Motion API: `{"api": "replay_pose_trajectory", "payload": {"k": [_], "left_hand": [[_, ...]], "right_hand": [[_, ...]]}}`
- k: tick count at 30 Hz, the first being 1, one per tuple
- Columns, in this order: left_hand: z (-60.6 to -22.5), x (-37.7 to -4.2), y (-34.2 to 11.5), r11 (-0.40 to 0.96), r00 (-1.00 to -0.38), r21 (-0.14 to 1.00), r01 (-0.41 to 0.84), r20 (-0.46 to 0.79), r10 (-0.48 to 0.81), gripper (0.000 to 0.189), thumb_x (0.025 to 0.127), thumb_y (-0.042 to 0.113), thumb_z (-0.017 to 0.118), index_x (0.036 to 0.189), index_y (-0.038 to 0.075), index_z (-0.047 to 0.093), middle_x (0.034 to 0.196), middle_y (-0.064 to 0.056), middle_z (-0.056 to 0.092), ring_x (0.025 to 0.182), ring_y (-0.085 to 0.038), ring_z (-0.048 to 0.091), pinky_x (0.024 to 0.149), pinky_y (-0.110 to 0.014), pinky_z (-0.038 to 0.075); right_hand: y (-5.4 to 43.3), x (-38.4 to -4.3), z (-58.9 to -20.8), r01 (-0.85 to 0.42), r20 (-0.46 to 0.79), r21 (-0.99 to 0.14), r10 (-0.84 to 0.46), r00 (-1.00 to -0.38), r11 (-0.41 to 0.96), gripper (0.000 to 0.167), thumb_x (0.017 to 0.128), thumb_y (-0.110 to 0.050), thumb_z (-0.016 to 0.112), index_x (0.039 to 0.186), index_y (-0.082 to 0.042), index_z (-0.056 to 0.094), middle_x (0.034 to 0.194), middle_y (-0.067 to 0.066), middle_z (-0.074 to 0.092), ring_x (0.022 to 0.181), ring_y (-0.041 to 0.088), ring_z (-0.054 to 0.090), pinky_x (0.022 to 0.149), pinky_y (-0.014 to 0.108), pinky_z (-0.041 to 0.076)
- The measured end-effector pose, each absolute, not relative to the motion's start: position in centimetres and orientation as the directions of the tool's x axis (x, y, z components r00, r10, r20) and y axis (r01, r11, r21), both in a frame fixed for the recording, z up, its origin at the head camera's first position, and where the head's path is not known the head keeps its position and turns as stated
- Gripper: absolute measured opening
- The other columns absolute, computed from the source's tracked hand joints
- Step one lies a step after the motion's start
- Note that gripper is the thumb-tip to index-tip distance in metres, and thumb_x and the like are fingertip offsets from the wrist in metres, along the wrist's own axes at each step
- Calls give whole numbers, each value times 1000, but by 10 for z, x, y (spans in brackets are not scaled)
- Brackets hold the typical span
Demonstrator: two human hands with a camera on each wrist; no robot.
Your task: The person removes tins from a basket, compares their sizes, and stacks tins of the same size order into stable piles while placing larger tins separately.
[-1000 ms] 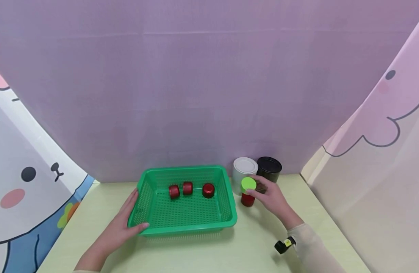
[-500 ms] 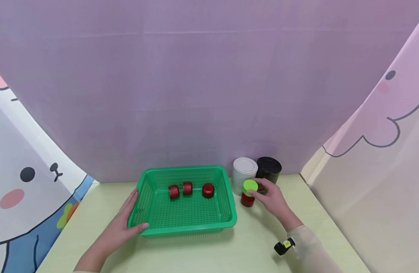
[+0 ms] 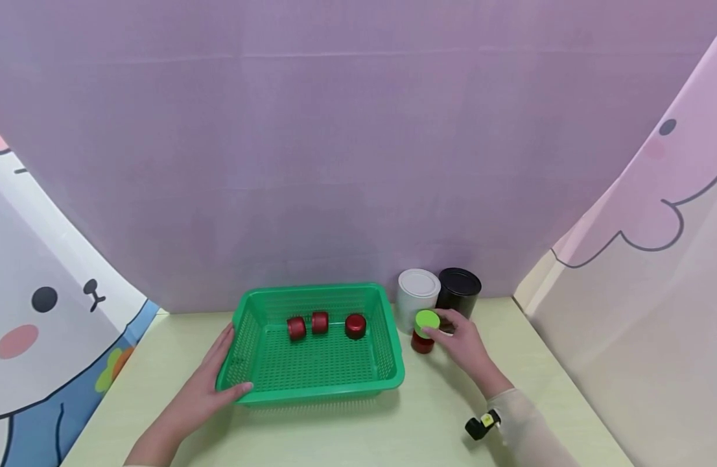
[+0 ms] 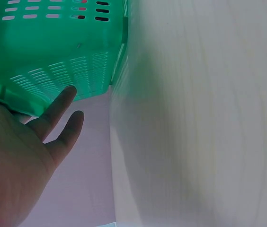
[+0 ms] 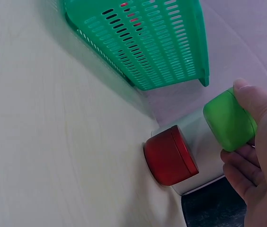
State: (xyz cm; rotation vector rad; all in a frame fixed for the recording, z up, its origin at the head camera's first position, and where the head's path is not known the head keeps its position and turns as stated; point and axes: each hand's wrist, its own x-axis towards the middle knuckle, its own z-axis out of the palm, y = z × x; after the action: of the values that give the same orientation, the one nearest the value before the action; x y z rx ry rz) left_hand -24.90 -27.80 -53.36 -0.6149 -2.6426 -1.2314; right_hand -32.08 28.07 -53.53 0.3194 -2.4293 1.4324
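Overall, a purple cloth (image 3: 335, 162) hung at the back, and the pale counter (image 3: 312, 441) stretched out in front of it. The biggest thing there was the slotted green basket (image 3: 317, 394). My left hand (image 3: 207, 388) rested at its left end, thumb over the near corner of the rim, the other fingers fairly straight; from the wrist, two of them showed spread apart. Right of the basket, near the cloth, a white canister (image 3: 419, 285) and a black canister (image 3: 460, 283) stood side by side. My right hand (image 3: 466, 347) was in front of these two, pinching the green tin (image 3: 426, 322) between thumb and fingers. I had that tin up off the counter, just above one red tin (image 5: 169, 158) and apart from it; the red one stood upright. Three more red tins (image 3: 355, 326) sat inside the basket, two on their sides and one upright.
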Motion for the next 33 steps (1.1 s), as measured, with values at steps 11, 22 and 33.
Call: {"api": "replay_pose_trajectory", "payload": {"k": [11, 22, 33], "left_hand": [[-534, -249, -278, 574, -900, 695, 434, 318, 297, 115, 95, 23, 88, 179, 11, 11, 185, -18, 8, 164, -57, 13, 110, -3, 9], [-532, -249, -278, 584, -913, 703, 406, 288, 288, 114, 97, 26, 88, 179, 14, 11, 185, -14, 8, 165, -54, 12, 117, -15, 10], [-532, -248, -278, 587, -914, 701, 405, 288, 287, 114, 97, 26, 87, 179, 14, 11, 185, -14, 8, 165, -54, 12, 122, -23, 12]], "right_hand": [[281, -321, -539, -286, 316, -832, -16, -949, 476, 43, 95, -21, 91, 133, -6, 77, 120, 10, 81, 114, 30, 76, 100, 40, 60], [280, -319, -543, -239, 278, -834, 6, -960, 497, 44, 96, -22, 90, 135, -8, 76, 122, 7, 80, 115, 27, 74, 102, 41, 58], [280, -321, -549, -214, 258, -827, 14, -966, 520, 42, 97, -24, 89, 134, -7, 76, 122, 10, 79, 113, 29, 72, 102, 47, 57]]}}
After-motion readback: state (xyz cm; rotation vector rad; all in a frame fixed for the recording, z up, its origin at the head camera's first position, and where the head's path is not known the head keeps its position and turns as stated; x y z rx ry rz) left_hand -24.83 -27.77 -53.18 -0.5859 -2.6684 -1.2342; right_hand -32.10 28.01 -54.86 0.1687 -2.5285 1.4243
